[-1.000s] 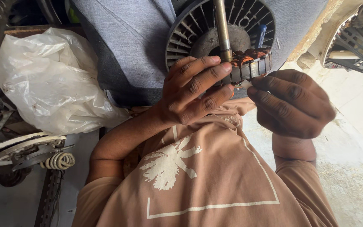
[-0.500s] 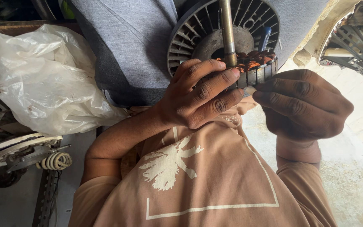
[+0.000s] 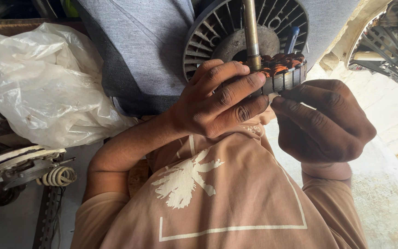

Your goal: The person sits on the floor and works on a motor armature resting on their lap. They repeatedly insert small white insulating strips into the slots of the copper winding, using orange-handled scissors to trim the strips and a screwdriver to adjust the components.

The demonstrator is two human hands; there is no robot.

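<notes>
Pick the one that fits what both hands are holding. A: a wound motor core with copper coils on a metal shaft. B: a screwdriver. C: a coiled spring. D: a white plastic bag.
A: the left hand and right hand clasp the motor core, copper coils showing around its metal shaft.

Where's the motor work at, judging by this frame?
Done: the stator with copper windings is out of the ribbed housing and sits on its steel shaft. In hand: left hand and right hand grip the stator's edge. Left: housings lie apart, nothing reassembled.
</notes>
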